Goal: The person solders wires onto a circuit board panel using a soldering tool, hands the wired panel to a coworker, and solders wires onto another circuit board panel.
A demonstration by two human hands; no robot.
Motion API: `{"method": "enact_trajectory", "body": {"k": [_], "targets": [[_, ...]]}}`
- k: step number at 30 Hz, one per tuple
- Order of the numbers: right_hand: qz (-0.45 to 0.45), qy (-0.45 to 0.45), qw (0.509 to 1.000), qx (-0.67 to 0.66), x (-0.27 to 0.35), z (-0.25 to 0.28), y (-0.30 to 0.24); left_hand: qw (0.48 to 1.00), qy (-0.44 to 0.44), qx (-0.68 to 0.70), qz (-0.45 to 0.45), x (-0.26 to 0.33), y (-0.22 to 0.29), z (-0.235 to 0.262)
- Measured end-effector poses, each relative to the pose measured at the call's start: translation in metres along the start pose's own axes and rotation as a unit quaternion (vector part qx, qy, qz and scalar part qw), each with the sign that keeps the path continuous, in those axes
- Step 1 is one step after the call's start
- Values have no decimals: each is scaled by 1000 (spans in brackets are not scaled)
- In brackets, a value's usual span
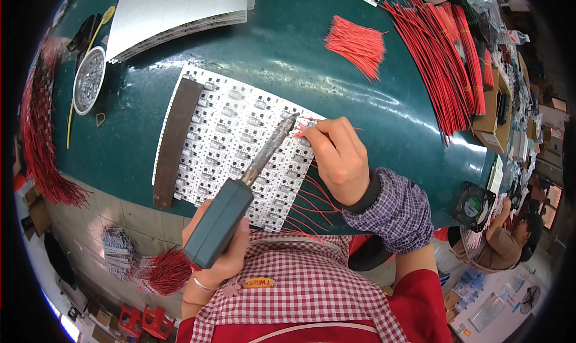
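Note:
My left hand (236,253) grips a green soldering gun (219,222) by its body. The gun's long, scorched tip reaches the right edge of a white circuit board panel (231,145) lined with small black and silver parts. Close to that tip, my right hand (342,163) is closed in a pinch on a thin red wire (299,127) against the panel's upper right corner. More red wires (321,202) trail off the panel's right edge below the hand. A dark brown bar (177,145) lies across the panel's left side.
Cut red wires (357,46) lie in a bunch on the green table (276,58), with longer bundles (429,67) to the right. Far left stand stacked white panels (180,13) and a white bowl (90,82). A small fan (474,205) sits at the right edge; a person (507,244) works beyond.

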State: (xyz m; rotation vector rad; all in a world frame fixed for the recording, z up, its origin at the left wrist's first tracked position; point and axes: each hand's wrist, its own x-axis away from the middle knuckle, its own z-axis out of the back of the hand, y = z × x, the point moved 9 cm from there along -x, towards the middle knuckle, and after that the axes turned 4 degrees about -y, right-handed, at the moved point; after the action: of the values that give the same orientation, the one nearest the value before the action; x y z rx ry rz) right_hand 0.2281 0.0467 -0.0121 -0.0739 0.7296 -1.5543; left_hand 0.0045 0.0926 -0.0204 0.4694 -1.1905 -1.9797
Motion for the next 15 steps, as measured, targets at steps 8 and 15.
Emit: {"method": "enact_trajectory", "body": {"k": [8,15], "targets": [[-6,11,1000,8,1,1,-1,997,27,49,43,2,-2,5],[14,31,999,-10,4,8,-5,997,36,55,34,6,-4,4]]}}
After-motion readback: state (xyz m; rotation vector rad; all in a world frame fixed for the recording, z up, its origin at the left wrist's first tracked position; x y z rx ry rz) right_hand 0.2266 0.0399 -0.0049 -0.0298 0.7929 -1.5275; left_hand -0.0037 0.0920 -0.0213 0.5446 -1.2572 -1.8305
